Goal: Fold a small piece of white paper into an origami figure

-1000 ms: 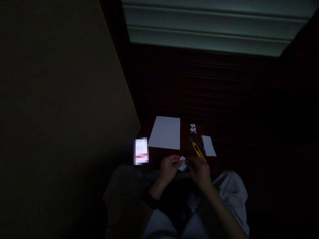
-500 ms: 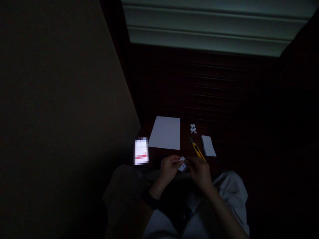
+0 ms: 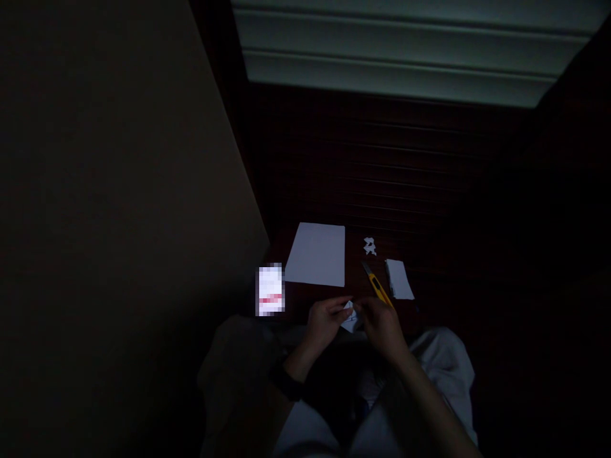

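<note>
Between my hands is a small folded piece of white paper, held low over the near edge of the dark table. My left hand pinches its left side, thumb on top. From the right, my right hand grips the paper with its fingertips, which partly cover it. Just beyond my right hand lies a yellow utility knife, its blade end pointing away from me. The lower end of the knife is hidden by that hand.
A large white sheet lies flat at the back left. Beside it is a bright, pixelated screen. Small folded paper pieces sit at the back, and a stack of white paper to the right. A wall rises on the left.
My fingers have shifted slightly on the folded paper, and its lower tip now shows a little further down. Everything on the table stays where it was.
</note>
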Motion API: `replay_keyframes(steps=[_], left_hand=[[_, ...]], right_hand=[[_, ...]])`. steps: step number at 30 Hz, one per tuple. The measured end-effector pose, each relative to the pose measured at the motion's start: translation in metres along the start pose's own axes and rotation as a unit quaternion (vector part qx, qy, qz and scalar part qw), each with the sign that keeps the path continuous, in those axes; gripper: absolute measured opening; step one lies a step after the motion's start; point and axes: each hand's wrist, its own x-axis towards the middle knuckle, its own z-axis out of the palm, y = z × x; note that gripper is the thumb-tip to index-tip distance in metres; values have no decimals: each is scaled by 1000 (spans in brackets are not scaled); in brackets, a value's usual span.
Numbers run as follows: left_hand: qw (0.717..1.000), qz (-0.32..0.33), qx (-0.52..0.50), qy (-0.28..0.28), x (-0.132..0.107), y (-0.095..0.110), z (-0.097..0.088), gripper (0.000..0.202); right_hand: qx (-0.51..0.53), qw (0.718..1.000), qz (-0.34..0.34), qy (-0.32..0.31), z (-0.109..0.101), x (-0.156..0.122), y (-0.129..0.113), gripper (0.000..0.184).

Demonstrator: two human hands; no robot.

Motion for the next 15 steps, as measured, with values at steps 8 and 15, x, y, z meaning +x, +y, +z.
replay_keyframes(steps=[8,15], left_hand=[[1000,10,-9,-7,-1,0,1,27],[1000,17,-5,3,0,-3,1,27]], right_hand=[[31,999,24,0,-1,0,-3,15],[47,998,33,-1,0,1,-5,16]])
